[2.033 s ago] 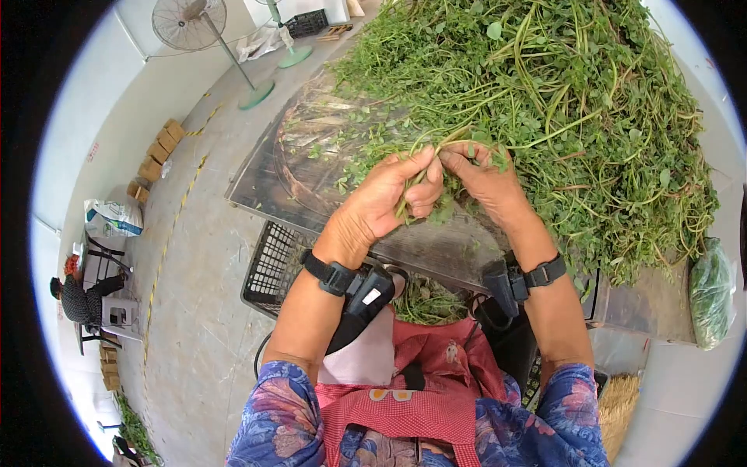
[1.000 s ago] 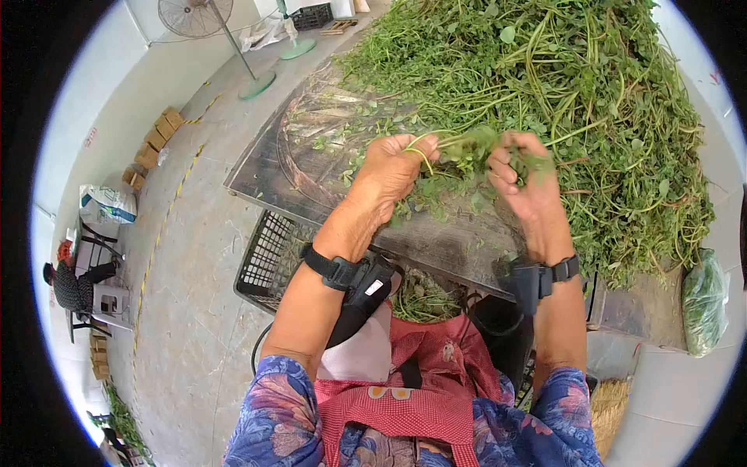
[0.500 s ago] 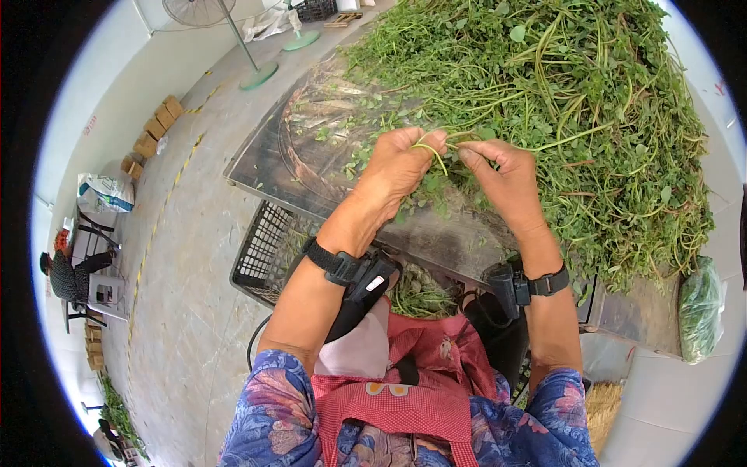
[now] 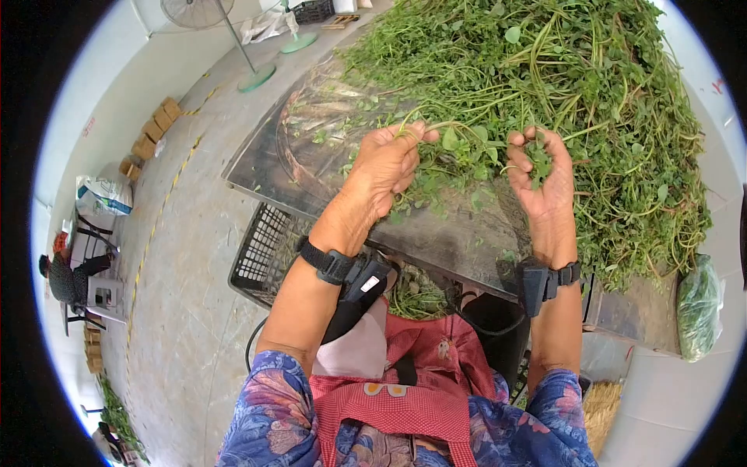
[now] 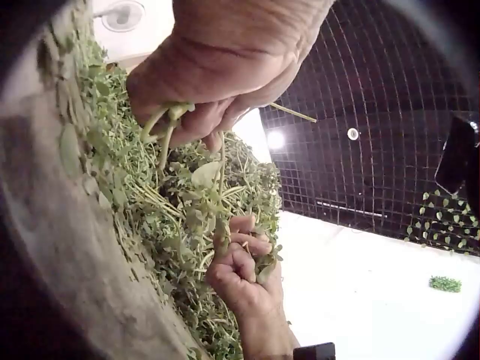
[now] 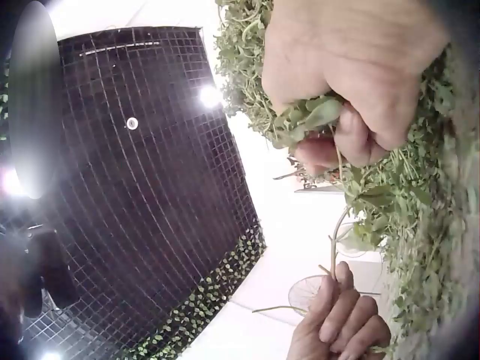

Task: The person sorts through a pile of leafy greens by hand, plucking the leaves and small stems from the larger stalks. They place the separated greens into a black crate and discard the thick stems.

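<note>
Over the near part of the table (image 4: 459, 245), my left hand (image 4: 381, 165) pinches green stems between thumb and fingers. One stem (image 6: 334, 244) stretches from its fingertips toward my other hand in the right wrist view. My right hand (image 4: 546, 187) stands to the right with its fingers curled round leafy sprigs (image 4: 538, 159); rounded leaves (image 6: 322, 112) poke out beside its thumb. Both hands are just in front of a large heap of leafy green stems (image 4: 545, 78). Loose leafy pieces (image 4: 451, 175) lie between the hands.
Below the table edge sits a black plastic crate (image 4: 261, 253), and cut greens (image 4: 420, 296) lie near my lap. A bagged bundle of greens (image 4: 699, 307) rests at the table's right end. A standing fan (image 4: 253, 78) and a seated person (image 4: 68, 276) are farther off.
Half a second ago my hands were close together at the stems. Now my right hand has moved right with leafy sprigs in its fingers, while my left has shifted slightly left, still pinching stems.
</note>
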A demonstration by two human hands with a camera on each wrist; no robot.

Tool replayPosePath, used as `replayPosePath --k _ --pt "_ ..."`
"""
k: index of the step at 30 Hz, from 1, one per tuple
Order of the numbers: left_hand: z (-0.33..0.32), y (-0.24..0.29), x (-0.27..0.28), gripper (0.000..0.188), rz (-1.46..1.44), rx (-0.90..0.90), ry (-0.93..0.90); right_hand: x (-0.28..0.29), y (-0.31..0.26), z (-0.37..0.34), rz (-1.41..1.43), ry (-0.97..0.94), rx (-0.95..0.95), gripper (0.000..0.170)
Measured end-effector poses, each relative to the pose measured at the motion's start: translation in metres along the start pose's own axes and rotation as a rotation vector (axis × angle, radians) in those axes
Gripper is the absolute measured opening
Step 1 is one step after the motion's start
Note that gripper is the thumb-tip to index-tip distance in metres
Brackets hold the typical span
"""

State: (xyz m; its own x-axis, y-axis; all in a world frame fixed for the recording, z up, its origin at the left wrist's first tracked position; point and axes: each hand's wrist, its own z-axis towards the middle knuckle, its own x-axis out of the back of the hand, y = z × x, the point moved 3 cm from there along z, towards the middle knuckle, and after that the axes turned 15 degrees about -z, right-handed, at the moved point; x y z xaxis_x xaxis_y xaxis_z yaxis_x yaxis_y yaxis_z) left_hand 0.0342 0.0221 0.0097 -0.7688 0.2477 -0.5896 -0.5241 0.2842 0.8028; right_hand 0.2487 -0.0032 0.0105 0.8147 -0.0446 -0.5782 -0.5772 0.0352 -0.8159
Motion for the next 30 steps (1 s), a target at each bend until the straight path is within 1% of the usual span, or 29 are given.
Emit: replayPosePath --k 1,3,5,6,7,10,11,13,14,16,17,19,20,22,23,25,26,28,29,30 --pt "0.000 0.000 -0.001 0.025 -0.019 0.009 0.001 -0.006 -0.002 -0.003 -0.050 0.069 -0.009 0.014" --pt "-0.001 0.000 0.000 0.025 -0.037 0.017 0.005 -0.016 0.000 -0.008 -0.083 0.076 -0.004 0.014" --pt "0.001 -0.002 0.001 0.025 -0.064 0.006 0.002 -0.023 0.001 -0.007 -0.237 -0.103 0.051 0.014" --pt "0.000 -0.002 0.000 0.025 -0.064 0.005 0.003 -0.025 0.001 -0.009 -0.301 -0.121 0.035 0.018" --pt "0.000 -0.003 0.000 0.024 -0.076 0.003 0.007 -0.027 0.004 -0.011 -0.301 -0.121 0.036 0.018" --pt "-0.001 -0.005 -0.002 0.024 -0.107 0.012 0.007 -0.033 0.014 -0.011 -0.564 -0.070 0.150 0.024" --pt "-0.001 -0.006 -0.003 0.023 -0.126 0.025 0.004 -0.037 0.018 -0.012 -0.564 -0.070 0.149 0.024" --pt "-0.001 -0.010 -0.005 0.023 -0.138 0.026 -0.012 -0.047 0.018 -0.015 -0.753 0.044 0.323 0.026" --pt "-0.001 -0.011 -0.006 0.024 -0.151 0.026 -0.026 -0.045 0.019 -0.014 -0.756 0.042 0.322 0.026" --pt "-0.003 -0.012 -0.009 0.024 -0.154 0.029 -0.036 -0.037 0.024 -0.009 -0.865 0.078 0.194 0.031" --pt "-0.003 -0.013 -0.010 0.024 -0.155 0.034 -0.046 -0.036 0.026 -0.007 -0.866 0.078 0.194 0.031" --pt "-0.004 -0.015 -0.011 0.024 -0.143 0.054 -0.061 -0.034 0.027 -0.006 -0.944 0.143 0.189 0.033" --pt "-0.005 -0.017 -0.012 0.025 -0.130 0.075 -0.076 -0.036 0.028 -0.006 -0.945 0.143 0.190 0.033" --pt "-0.004 -0.022 -0.012 0.025 -0.115 0.084 -0.090 -0.041 0.031 -0.007 -0.783 0.169 0.224 0.034" --pt "-0.004 -0.023 -0.013 0.025 -0.098 0.091 -0.104 -0.044 0.031 -0.008 -0.782 0.170 0.223 0.034" --pt "-0.005 -0.025 -0.014 0.025 -0.089 0.104 -0.116 -0.049 0.031 -0.009 -0.616 0.156 0.197 0.029" --pt "-0.005 -0.026 -0.015 0.026 -0.081 0.115 -0.128 -0.046 0.030 -0.009 -0.615 0.160 0.196 0.029" --pt "-0.006 -0.026 -0.018 0.025 -0.044 0.105 -0.117 -0.038 0.033 -0.007 -0.675 0.049 0.123 0.025" --pt "-0.006 -0.024 -0.019 0.024 -0.007 0.090 -0.104 -0.036 0.034 -0.006 -0.674 0.050 0.123 0.025" --pt "-0.006 -0.023 -0.019 0.024 -0.007 0.090 -0.103 -0.036 0.033 -0.005 -0.791 0.019 0.198 0.023"
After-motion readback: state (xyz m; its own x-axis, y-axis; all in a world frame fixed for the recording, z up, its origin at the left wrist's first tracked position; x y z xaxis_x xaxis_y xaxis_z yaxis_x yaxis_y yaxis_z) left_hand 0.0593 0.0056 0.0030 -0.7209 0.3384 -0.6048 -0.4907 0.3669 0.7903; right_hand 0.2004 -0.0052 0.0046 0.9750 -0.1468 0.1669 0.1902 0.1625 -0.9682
